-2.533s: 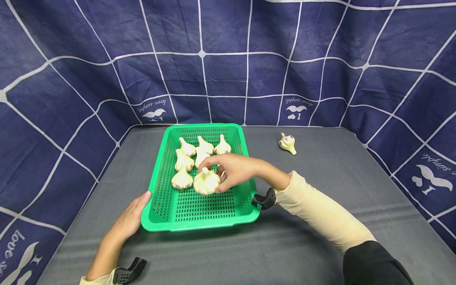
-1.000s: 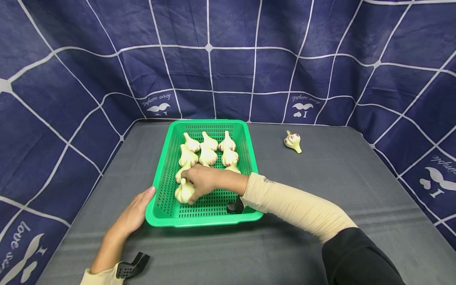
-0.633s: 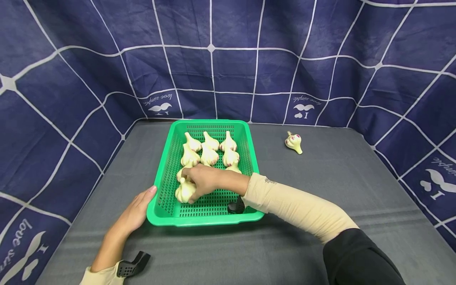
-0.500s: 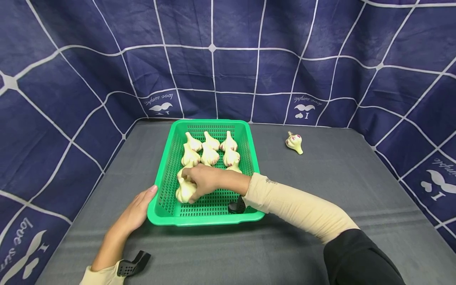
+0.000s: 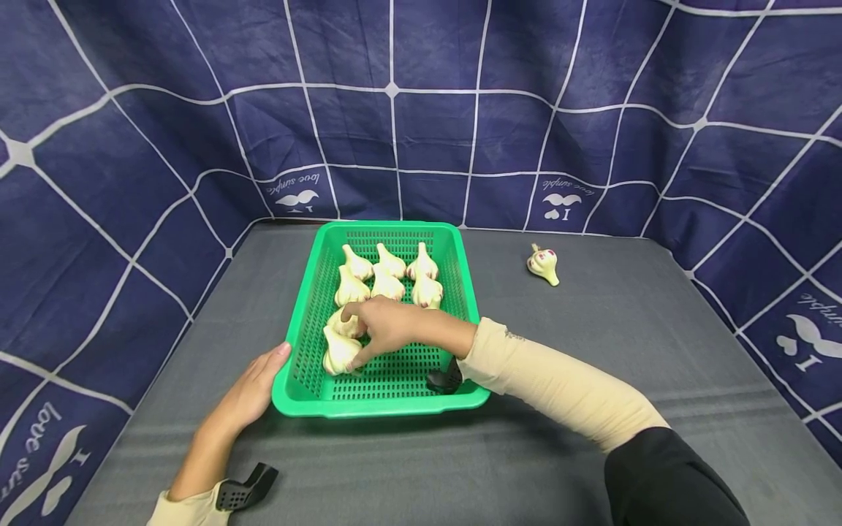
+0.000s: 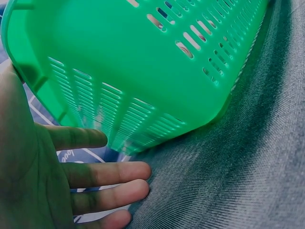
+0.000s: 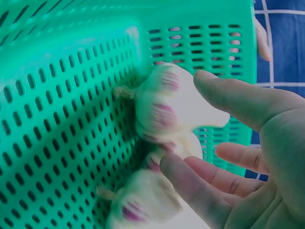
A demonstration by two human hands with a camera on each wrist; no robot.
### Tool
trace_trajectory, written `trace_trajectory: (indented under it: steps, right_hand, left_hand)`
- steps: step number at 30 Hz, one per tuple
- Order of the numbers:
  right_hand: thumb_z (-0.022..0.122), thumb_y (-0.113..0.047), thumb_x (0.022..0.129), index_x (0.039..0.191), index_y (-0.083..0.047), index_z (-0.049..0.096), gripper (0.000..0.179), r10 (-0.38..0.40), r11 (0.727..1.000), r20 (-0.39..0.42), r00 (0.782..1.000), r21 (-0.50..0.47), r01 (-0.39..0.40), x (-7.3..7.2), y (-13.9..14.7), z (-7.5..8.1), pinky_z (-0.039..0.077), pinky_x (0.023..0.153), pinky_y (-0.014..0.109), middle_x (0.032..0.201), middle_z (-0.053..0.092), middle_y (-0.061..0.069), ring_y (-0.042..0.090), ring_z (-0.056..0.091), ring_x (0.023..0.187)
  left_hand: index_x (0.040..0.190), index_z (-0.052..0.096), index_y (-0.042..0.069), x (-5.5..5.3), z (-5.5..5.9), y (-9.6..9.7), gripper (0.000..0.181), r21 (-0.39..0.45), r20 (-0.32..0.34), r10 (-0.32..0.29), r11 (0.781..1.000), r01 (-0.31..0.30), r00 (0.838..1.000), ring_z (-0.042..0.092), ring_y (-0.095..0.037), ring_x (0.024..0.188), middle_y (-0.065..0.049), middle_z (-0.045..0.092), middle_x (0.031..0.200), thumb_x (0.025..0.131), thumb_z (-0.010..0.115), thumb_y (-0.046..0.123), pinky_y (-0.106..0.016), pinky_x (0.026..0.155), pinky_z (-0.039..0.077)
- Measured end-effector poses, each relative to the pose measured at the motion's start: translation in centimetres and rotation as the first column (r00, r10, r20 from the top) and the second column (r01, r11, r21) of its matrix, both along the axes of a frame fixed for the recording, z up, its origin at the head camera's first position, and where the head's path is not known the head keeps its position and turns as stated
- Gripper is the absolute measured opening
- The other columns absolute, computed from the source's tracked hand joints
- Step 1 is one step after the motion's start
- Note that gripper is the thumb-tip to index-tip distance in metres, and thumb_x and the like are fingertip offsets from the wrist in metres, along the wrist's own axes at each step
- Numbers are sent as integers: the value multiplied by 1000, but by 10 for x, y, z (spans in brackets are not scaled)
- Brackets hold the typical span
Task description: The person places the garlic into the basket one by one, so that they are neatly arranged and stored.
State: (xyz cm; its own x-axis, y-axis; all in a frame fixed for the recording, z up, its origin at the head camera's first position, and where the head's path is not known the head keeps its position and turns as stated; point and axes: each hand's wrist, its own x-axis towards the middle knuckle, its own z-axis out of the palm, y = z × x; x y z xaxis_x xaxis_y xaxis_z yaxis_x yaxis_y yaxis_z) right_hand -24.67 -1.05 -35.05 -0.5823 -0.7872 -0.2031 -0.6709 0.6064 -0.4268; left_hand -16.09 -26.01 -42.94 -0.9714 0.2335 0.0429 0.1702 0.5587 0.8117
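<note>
A green plastic basket (image 5: 381,408) holds several cream garlic bulbs with purple marks. My right hand (image 5: 388,325) is inside it, over the nearest left garlic bulb (image 5: 340,352). In the right wrist view its thumb (image 7: 228,93) lies beside that garlic bulb (image 7: 164,105), with the fingers spread apart from the thumb and the bulb's side uncovered. A second garlic bulb (image 5: 342,323) sits just behind, partly under the fingers. Against the basket's left side rests my left hand (image 5: 253,387), thumb at the rim; its other fingers (image 6: 109,174) extend straight outside the wall.
One more garlic bulb (image 5: 542,264) lies on the grey cloth surface (image 5: 592,329), right of the basket. A dark blue curtain (image 5: 434,131) with white grid lines stands behind and at both sides. Rows of garlic bulbs (image 5: 388,281) fill the basket's far part.
The right hand carried a garlic bulb to the basket's near left, set it down, and has now loosened its fingers and drawn slightly back to the right. The left hand stays at the rim.
</note>
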Motion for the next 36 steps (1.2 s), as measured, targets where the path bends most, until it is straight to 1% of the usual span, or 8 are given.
trace_trajectory:
  steps: [6, 11, 17, 21, 26, 28, 32, 36]
  right_hand:
    - [81, -32, 84, 140, -5, 50, 68, -24, 997, 67, 997, -76, 29, -4, 24, 11, 51, 81, 27, 118, 65, 14, 9, 67, 81]
    - [80, -29, 86, 140, -6, 50, 66, -54, 987, 124, 991, -146, 72, -6, 46, 18, 52, 80, 24, 119, 64, 13, 7, 68, 84]
    - [79, -30, 86, 139, -5, 51, 65, -92, 976, 140, 986, -186, 118, -6, 63, 30, 52, 79, 25, 119, 64, 14, 13, 69, 85]
    - [79, -29, 87, 139, -3, 51, 64, -105, 968, 142, 984, -212, 134, -7, 75, 34, 53, 78, 26, 118, 64, 14, 15, 69, 86]
    - [77, -27, 88, 135, -5, 55, 56, -109, 957, 126, 986, -255, 138, -5, 88, 35, 54, 77, 26, 113, 65, 8, 18, 69, 88]
    - [77, -26, 88, 133, -6, 56, 53, -108, 951, 132, 985, -275, 141, -4, 92, 33, 54, 76, 26, 111, 64, 7, 16, 69, 87]
    - [77, -24, 88, 131, -6, 57, 50, -115, 939, 152, 982, -305, 158, -1, 102, 32, 55, 77, 27, 111, 65, 11, 16, 69, 87]
    - [76, -23, 89, 131, -6, 57, 49, -131, 930, 152, 980, -322, 175, -1, 113, 29, 55, 74, 29, 113, 66, 17, 19, 68, 87]
  left_hand:
    - [138, 38, -21, 0, 0, 0, 63, 2, -3, 2, 1000, -2, 1000, 34, -52, 134, -39, 41, 141, 109, 21, 32, -64, 109, 26]
    - [139, 37, -22, -1, 1, 1, 63, -3, 5, 1, 1000, -1, 1000, 33, -53, 135, -39, 40, 142, 109, 21, 32, -65, 109, 25]
    - [139, 36, -22, 0, 0, 1, 65, -28, 20, 14, 1000, -14, 1000, 32, -54, 134, -40, 39, 141, 109, 20, 33, -65, 108, 25]
    - [138, 37, -23, 0, -1, 1, 64, -32, 7, 20, 999, -19, 1000, 33, -55, 133, -41, 40, 140, 109, 20, 32, -65, 107, 27]
    - [138, 37, -22, 1, -2, 1, 64, -38, 16, 31, 999, -31, 999, 33, -54, 133, -41, 40, 140, 109, 19, 32, -65, 108, 26]
    - [139, 36, -22, 1, -2, 1, 65, -40, 28, 34, 999, -33, 999, 32, -55, 134, -41, 39, 141, 109, 19, 33, -65, 108, 25]
    - [137, 38, -22, 1, -2, 2, 65, -32, 23, 34, 999, -33, 999, 34, -54, 133, -41, 41, 139, 109, 19, 33, -65, 108, 26]
    - [136, 40, -22, 1, -1, 2, 64, -23, 12, 33, 999, -33, 999, 36, -53, 132, -41, 42, 138, 109, 19, 31, -65, 107, 27]
